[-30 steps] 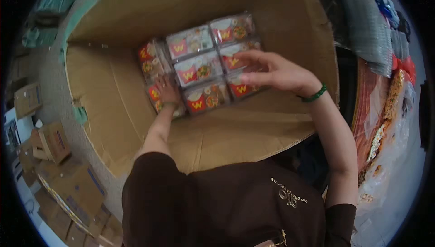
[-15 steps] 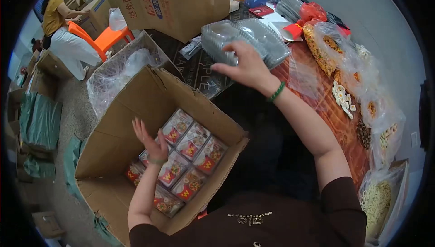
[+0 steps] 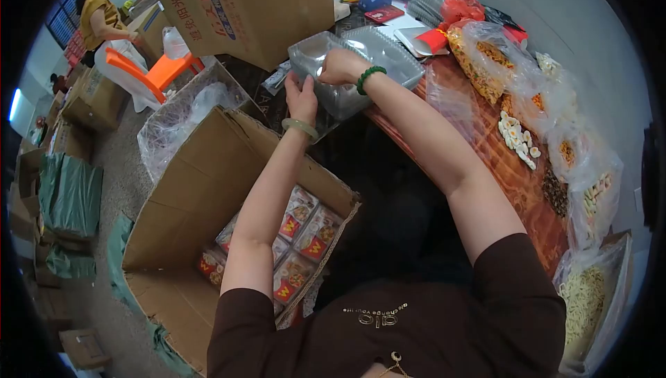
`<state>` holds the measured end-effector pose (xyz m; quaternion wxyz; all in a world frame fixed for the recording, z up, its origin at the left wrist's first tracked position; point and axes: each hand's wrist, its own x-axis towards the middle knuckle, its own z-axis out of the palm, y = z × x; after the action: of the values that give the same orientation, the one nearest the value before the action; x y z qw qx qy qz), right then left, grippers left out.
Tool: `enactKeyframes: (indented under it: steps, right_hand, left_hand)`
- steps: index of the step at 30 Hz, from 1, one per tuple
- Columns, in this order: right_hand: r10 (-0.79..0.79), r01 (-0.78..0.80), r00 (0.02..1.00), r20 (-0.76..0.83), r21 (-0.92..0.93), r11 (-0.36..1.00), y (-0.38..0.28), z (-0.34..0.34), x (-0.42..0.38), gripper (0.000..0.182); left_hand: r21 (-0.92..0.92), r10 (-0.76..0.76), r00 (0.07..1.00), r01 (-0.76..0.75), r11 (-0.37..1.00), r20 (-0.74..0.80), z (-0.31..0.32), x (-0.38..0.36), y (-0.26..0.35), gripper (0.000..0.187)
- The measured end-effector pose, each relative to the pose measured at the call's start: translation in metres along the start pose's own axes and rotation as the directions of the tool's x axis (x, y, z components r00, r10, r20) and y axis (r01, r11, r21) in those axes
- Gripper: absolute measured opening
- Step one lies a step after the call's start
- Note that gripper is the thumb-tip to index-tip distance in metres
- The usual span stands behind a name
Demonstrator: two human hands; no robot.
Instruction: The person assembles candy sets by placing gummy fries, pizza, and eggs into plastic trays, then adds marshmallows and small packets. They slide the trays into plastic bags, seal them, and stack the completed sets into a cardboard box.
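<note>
Both my hands are at the stack of clear plastic trays (image 3: 388,55) on the table's near left part. My right hand (image 3: 341,67), with a green bead bracelet at the wrist, has its fingers curled at the stack; the fingertips are hidden. Against the tray's near left side lies my left hand (image 3: 302,100), its fingers raised and apart, with a pale bangle at the wrist. Below my left arm stands an open cardboard box (image 3: 187,191) holding several clear packs with red labels (image 3: 291,281).
A large upright carton (image 3: 257,10) stands behind the trays. Bags of orange snacks (image 3: 475,66), white slices (image 3: 517,139) and a box of noodles (image 3: 583,305) line the right. An orange chair (image 3: 156,76) and a person (image 3: 104,24) are at upper left.
My left hand has moved up from over the open box to the trays. My right hand has shifted left and its fingers have curled. The view has shifted slightly.
</note>
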<state>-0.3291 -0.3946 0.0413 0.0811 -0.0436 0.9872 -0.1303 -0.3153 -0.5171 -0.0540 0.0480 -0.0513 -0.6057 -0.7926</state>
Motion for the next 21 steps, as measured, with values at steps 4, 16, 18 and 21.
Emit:
enactKeyframes:
  steps: [4,16,18,21]
  right_hand:
    - [-0.010,0.006,0.962,-0.274,-0.015,1.000,-0.019,0.005,-0.034,0.031]
    - [0.031,0.091,0.803,-0.595,0.175,0.980,-0.018,0.051,-0.029,0.022]
    - [0.049,0.087,0.805,-0.591,0.200,0.976,-0.018,0.055,-0.025,0.023]
    - [0.019,0.113,0.748,-0.664,0.155,0.981,-0.018,0.061,-0.021,0.020]
  left_hand:
    - [-0.116,0.081,0.995,-0.074,0.990,0.056,-0.004,0.014,-0.024,0.062]
    - [-0.231,-0.045,0.982,0.087,0.969,0.182,-0.024,0.041,-0.018,0.073]
    - [-0.119,-0.101,0.967,0.132,0.984,0.235,-0.029,0.054,-0.016,0.078]
    - [-0.003,-0.288,0.952,0.290,0.957,0.107,-0.017,0.061,0.000,0.083]
